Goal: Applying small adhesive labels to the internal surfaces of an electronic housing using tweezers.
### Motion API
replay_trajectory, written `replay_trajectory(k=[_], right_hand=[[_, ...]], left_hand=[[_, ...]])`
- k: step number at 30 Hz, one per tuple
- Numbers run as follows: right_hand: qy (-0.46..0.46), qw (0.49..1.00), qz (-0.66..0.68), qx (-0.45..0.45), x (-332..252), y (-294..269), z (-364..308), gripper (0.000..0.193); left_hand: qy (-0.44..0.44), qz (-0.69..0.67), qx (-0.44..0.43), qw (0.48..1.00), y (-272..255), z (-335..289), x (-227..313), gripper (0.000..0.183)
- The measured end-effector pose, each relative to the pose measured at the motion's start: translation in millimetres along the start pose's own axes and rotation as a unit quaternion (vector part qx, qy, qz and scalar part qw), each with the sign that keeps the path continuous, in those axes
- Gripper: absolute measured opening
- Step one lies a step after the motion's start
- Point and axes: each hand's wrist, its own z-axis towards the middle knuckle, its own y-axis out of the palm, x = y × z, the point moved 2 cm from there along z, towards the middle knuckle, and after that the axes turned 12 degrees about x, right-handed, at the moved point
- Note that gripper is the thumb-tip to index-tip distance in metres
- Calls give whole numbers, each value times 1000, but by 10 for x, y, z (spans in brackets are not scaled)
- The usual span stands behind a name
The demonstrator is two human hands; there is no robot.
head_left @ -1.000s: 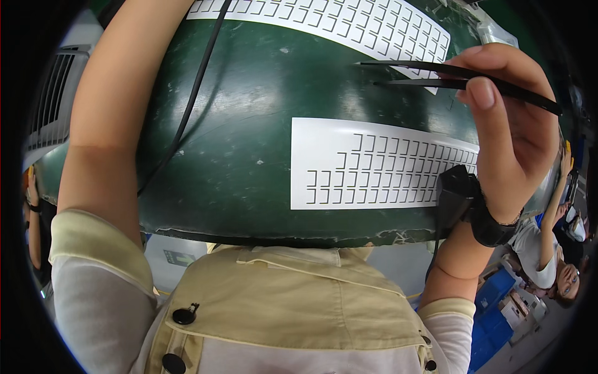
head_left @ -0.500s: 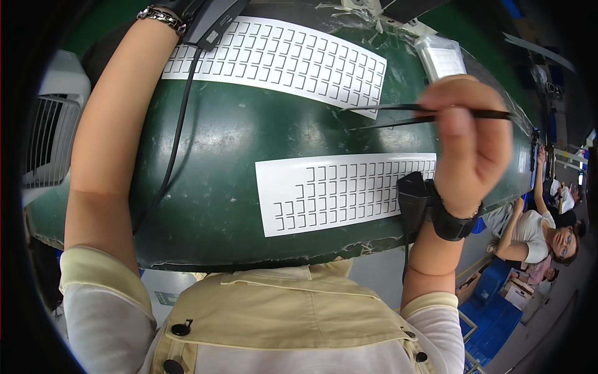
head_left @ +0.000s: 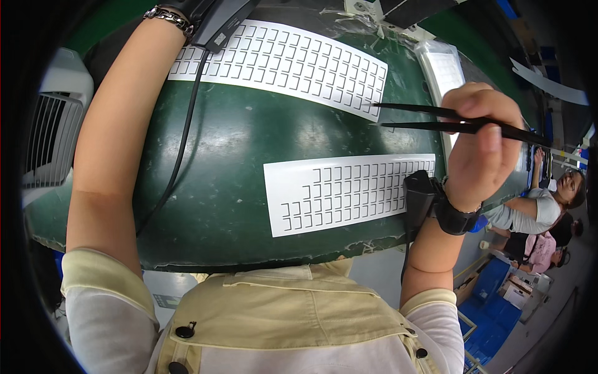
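My right hand (head_left: 489,134) is closed round black tweezers (head_left: 461,122), their two tips apart. The tips point left, at the lower right end of a white sheet (head_left: 274,86) bearing rows of thin black bracket-shaped pieces. By the lower tip, a faint thin dark mark shows on the green tabletop (head_left: 299,134); what it is I cannot make out. Nearer me lies a second white sheet (head_left: 275,219) with similar rows, its left part partly bare. At the top edge, my left wrist reaches past the upper sheet's left end; that hand's fingers are hidden behind a black device (head_left: 225,23) or cut off.
A black cable (head_left: 185,128) runs down from the device across the table. Beyond my right hand lies a clear-wrapped white stack (head_left: 441,65). A grey-white vented machine (head_left: 62,124) stands at the left. People (head_left: 539,209) and blue bins (head_left: 492,299) are off to the right.
My right hand has moved slightly right with the tweezers, whose tips have shifted right to the upper sheet's end. My left arm has hardly moved.
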Motion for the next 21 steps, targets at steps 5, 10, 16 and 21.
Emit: replay_trajectory(k=[5, 10, 16, 21], right_hand=[[74, 957, -158, -231, -18, 200, -3, 11], [64, 977, -116, -168, 12, 154, 8, 9], [-6, 995, -47, -86, -44, 76, 24, 24], [53, 955, -145, -253, -46, 192, 44, 8]], left_hand=[[13, 7, 16, 1000, -4, -37, 33, 24], [18, 10, 9, 1000, 5, -32, 57, 24], [13, 6, 18, 1000, 51, -19, 53, 24], [16, 7, 17, 1000, 38, -35, 72, 23]])
